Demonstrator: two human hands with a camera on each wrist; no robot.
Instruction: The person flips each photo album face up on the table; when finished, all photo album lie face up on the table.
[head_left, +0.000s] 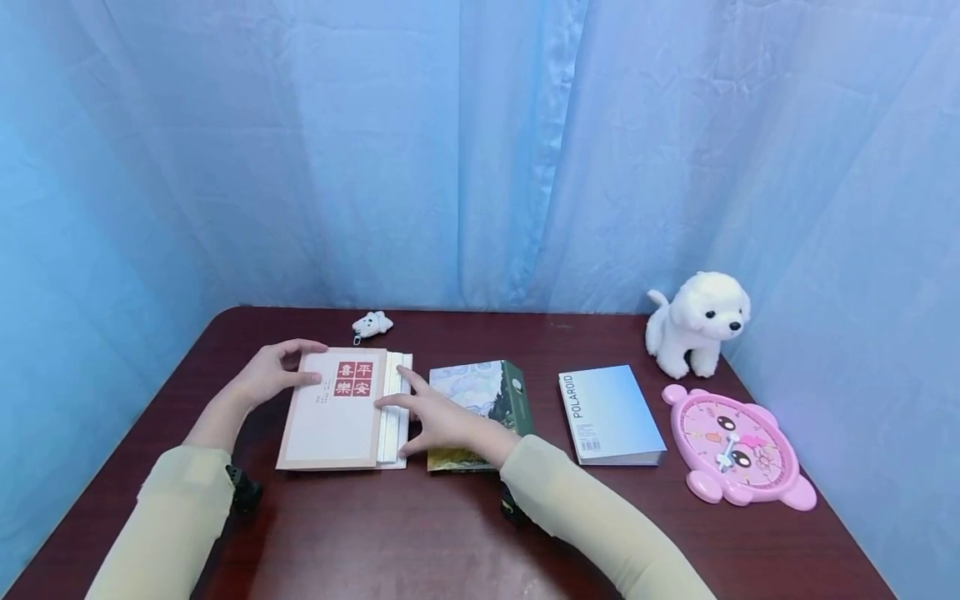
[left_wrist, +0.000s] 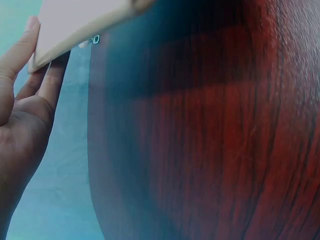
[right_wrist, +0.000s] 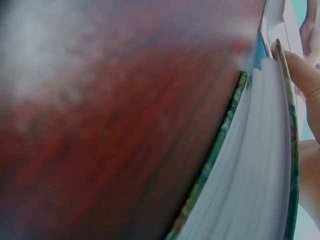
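A pale book [head_left: 337, 429] with red square characters on its cover lies at the left of the table. A whitish strip [head_left: 392, 417] shows past the cover's right edge. My left hand [head_left: 266, 373] grips the book's upper left side, thumb on the cover; in the left wrist view its fingers reach beneath the raised corner. On the book's right side, my right hand [head_left: 442, 417] has its fingers spread, the tips at the cover edge and strip. Under the right forearm sits a painted-cover book [head_left: 465, 382] with a green spine; its page edges [right_wrist: 250, 165] fill the right wrist view.
A white-and-blue POLAROID album [head_left: 615, 412] lies right of centre. Farther right are a pink cartoon clock [head_left: 738, 454] and a white plush dog [head_left: 697, 325]. A small white plush keychain [head_left: 372, 323] lies behind the pale book. Blue curtains [head_left: 390, 167] enclose the dark wooden table [head_left: 375, 542].
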